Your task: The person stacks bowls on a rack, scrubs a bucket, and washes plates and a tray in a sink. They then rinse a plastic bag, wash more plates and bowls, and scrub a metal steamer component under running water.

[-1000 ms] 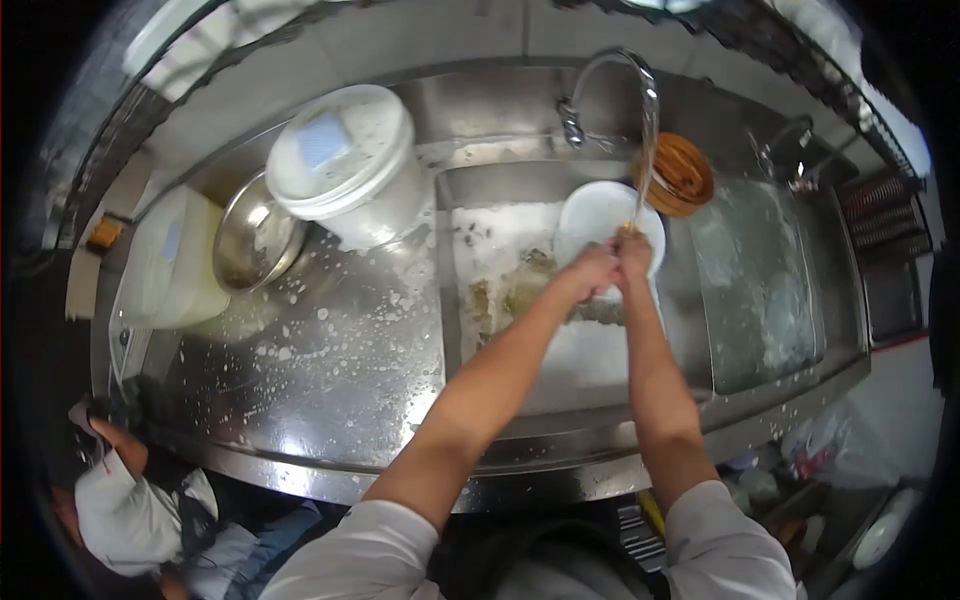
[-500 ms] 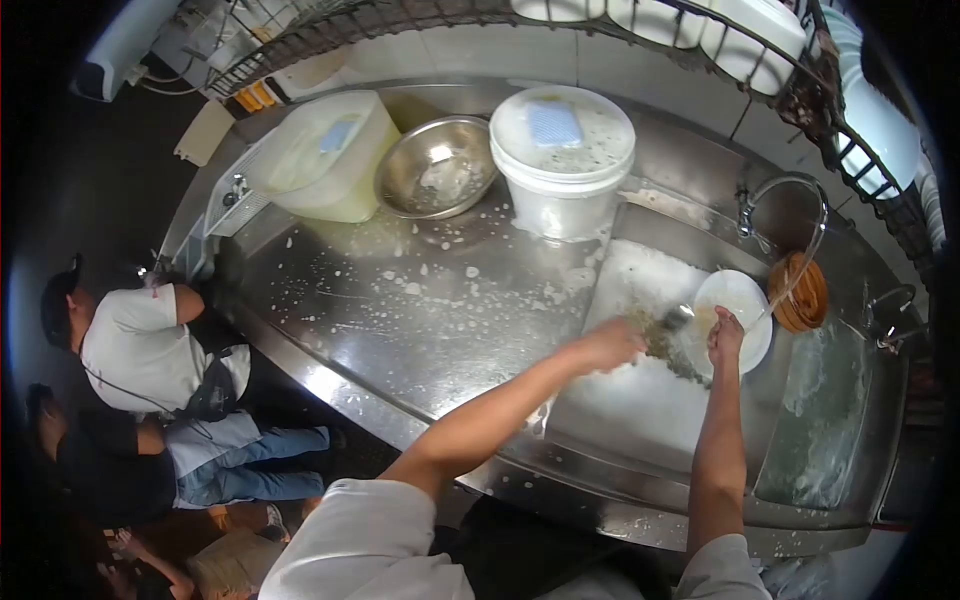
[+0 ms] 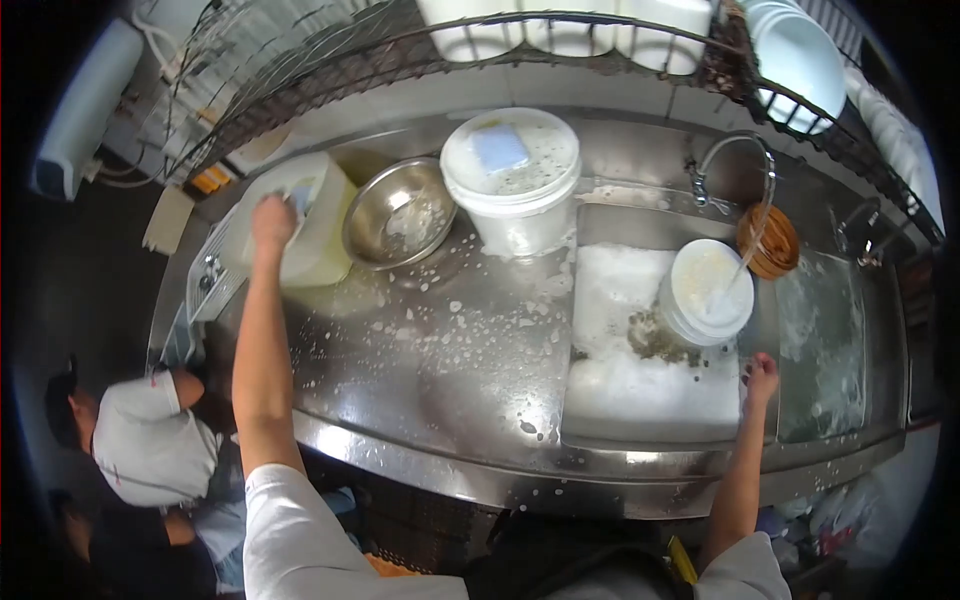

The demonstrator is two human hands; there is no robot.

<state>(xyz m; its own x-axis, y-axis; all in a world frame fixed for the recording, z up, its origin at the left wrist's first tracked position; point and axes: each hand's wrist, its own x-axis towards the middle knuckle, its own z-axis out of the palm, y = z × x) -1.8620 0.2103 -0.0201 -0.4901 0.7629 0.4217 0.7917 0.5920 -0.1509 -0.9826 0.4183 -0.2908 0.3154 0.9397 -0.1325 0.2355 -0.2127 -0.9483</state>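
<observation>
My left hand (image 3: pixel 272 222), its fingers bunched and pointing down, is at the near side of the translucent plastic tub (image 3: pixel 335 215). Close beside it in the tub lies a blue sponge (image 3: pixel 302 193); what the fingers hold is hidden. My right hand (image 3: pixel 762 374) is closed, fingers curled, over the divider between the two basins. A small pale bit shows at its fingertips, too small to name. Just beyond this hand a white bucket (image 3: pixel 690 318) stands in the foamy basin (image 3: pixel 650 400), with tap water running into it.
A steel bowl (image 3: pixel 362 225) and a lidded white tub (image 3: pixel 520 215) with a blue sponge (image 3: pixel 500 148) on top stand along the back. Brown round baskets (image 3: pixel 770 245) sit by the tap (image 3: pixel 700 185). A wire rack (image 3: pixel 560 50) hangs above. Two people (image 3: pixel 150 440) are at the left.
My left hand has swung from the foamy basin across to the plastic tub. My right hand has let go of the white bucket's rim and drawn back toward me. The view has shifted.
</observation>
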